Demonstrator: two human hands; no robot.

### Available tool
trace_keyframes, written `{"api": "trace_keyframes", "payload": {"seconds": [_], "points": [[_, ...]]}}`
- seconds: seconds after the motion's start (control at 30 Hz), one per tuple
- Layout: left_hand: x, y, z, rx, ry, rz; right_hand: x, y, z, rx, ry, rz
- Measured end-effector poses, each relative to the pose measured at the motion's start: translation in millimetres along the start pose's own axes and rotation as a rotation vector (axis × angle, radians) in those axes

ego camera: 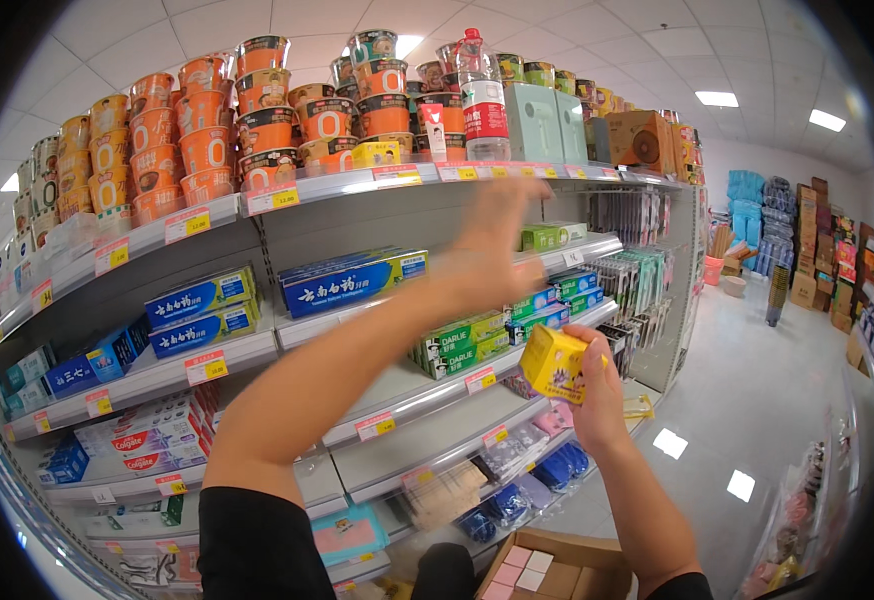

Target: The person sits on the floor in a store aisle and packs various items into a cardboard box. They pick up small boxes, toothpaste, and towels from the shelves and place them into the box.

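Observation:
My right hand (594,382) grips a small yellow printed box (555,364) in front of the toothpaste shelves. My left hand (501,240), blurred, is raised just below the top shelf edge with its fingers upward; no object shows in it. Behind and above it on the top shelf stand a large clear plastic bottle with a red cap (482,101), a white and red tube (434,131) and another yellow box (376,154). Below the hands, an open cardboard carton (606,555) holds several small pink and white boxes (518,556).
Stacked instant noodle tubs (201,139) line the top shelf beside pale green boxes (533,124). Toothpaste boxes (354,281) fill parts of the shelves below. Packaged goods (632,277) hang at the shelf's right end. An aisle floor (707,390) runs along the right, with stacked cartons (804,259) farther back.

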State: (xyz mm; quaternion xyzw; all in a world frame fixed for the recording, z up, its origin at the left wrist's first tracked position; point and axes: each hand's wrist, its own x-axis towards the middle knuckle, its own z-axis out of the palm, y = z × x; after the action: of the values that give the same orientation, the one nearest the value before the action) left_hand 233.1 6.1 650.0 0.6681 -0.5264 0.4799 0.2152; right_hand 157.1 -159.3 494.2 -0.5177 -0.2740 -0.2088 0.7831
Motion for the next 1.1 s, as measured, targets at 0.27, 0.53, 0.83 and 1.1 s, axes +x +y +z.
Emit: {"api": "trace_keyframes", "payload": {"seconds": [0.27,0.53,0.83,1.1], "points": [[93,-172,-120,0.812,-0.018,-0.511,-24,12,-9,-0.105,-0.139,-0.003],[98,-193,-125,0.665,-0.566,-0.959,-28,37,-27,-0.041,-0.068,0.085],[90,-183,-125,0.630,-0.352,-0.974,-56,77,-25,0.079,0.008,0.225],[74,-203,-114,0.826,0.063,-0.621,-114,101,-26,0.103,0.099,0.349]]}}
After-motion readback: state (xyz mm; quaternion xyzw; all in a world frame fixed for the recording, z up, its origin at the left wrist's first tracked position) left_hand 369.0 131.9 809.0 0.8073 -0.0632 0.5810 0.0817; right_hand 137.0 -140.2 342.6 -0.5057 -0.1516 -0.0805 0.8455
